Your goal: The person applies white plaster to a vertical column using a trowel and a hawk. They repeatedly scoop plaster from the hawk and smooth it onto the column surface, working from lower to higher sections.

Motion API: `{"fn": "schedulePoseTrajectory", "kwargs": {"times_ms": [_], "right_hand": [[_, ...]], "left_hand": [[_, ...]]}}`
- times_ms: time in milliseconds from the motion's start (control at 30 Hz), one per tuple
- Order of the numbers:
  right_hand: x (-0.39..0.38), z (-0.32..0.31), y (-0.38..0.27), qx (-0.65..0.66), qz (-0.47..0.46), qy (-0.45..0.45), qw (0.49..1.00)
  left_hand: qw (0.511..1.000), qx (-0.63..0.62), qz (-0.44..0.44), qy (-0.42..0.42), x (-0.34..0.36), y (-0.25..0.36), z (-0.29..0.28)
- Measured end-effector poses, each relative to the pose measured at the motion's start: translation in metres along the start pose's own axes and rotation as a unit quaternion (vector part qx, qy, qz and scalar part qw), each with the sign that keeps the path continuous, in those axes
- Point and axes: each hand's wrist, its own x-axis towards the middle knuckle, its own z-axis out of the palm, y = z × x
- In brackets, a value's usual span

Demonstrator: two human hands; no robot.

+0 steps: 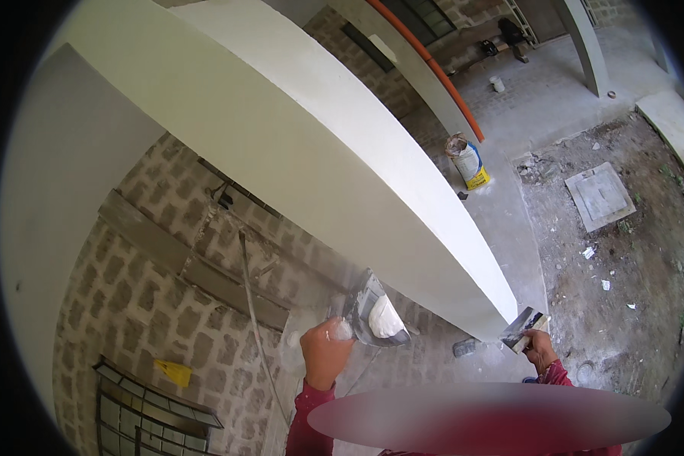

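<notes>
My left hand (pixel 327 353) is closed round the handle of a trowel (pixel 364 308), held out in front of me. A lump of white putty (pixel 385 319) lies on its grey metal blade. My right hand (pixel 539 348) grips a flat rectangular trowel (pixel 520 325) with a dark, smeared blade. That blade is at the lower right end of a smooth, pale column (pixel 372 197); whether it touches the surface I cannot tell. White residue marks the fingers of my left hand. A blurred oval hides part of my red-sleeved arms and body.
A blue, white and yellow bucket (pixel 470 163) stands on the concrete beyond the column, near an orange pipe (pixel 433 68). Bare soil with a square concrete cover (pixel 600 196) lies to the right. At left are a stone-block wall (pixel 144 281), a leaning pole (pixel 252 311) and a barred window (pixel 156 414).
</notes>
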Motion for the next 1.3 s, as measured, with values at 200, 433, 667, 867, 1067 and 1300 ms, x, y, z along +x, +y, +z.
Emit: {"fn": "schedulePoseTrajectory", "kwargs": {"times_ms": [200,433,667,867,1067,1300], "right_hand": [[-0.136,0.163,-0.075,-0.120,-0.316,-0.249,0.908],[-0.323,0.299,-0.116,-0.433,-0.800,-0.244,0.336],[-0.334,0.350,-0.102,-0.444,-0.814,-0.277,0.253],[-0.333,0.355,-0.120,-0.459,-0.765,-0.376,0.250],[-0.307,0.454,-0.237,-0.315,-0.598,-0.399,0.620],[-0.310,0.656,-0.323,-0.274,-0.595,-0.387,0.649]], "left_hand": [[0.993,0.011,0.083,0.085,0.056,0.015,-0.073],[0.979,0.133,0.117,0.097,0.077,0.044,-0.097],[0.980,0.191,0.041,0.043,0.084,0.065,-0.086],[0.976,0.203,0.012,0.082,0.077,0.041,-0.087],[0.983,0.101,-0.117,0.097,0.041,0.033,-0.071],[0.975,-0.106,-0.192,0.026,-0.037,0.004,0.017]]}}
